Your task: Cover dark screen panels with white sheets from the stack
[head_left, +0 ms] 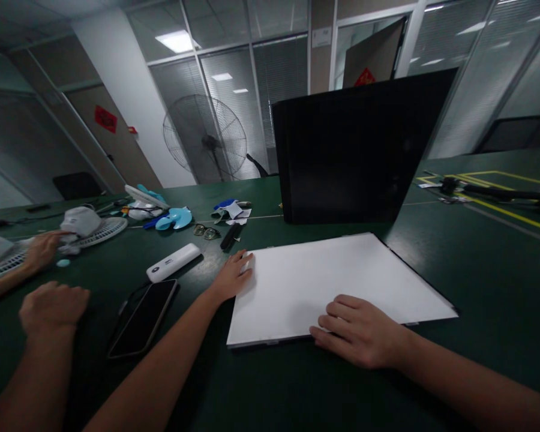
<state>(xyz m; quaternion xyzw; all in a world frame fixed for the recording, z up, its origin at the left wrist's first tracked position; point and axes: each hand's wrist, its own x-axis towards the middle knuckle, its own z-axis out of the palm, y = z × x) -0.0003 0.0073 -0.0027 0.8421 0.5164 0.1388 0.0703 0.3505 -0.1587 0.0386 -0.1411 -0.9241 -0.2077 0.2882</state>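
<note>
A flat white panel (342, 282) lies on the dark green table (486, 282) in front of me. My left hand (230, 277) rests at the panel's far left corner, fingers stretched out and touching its edge. My right hand (359, 331) lies flat on the near edge, fingers spread over the white surface. Neither hand holds anything. Just behind the panel a large black screen (355, 150) stands upright.
Left of my arm lie a black phone (144, 317), a white power bank (173, 262), glasses (206, 231) and a black marker (230, 236). Another person's hands (51, 306) work at the far left by small white fan parts (94, 228). A pedestal fan (206, 141) stands behind.
</note>
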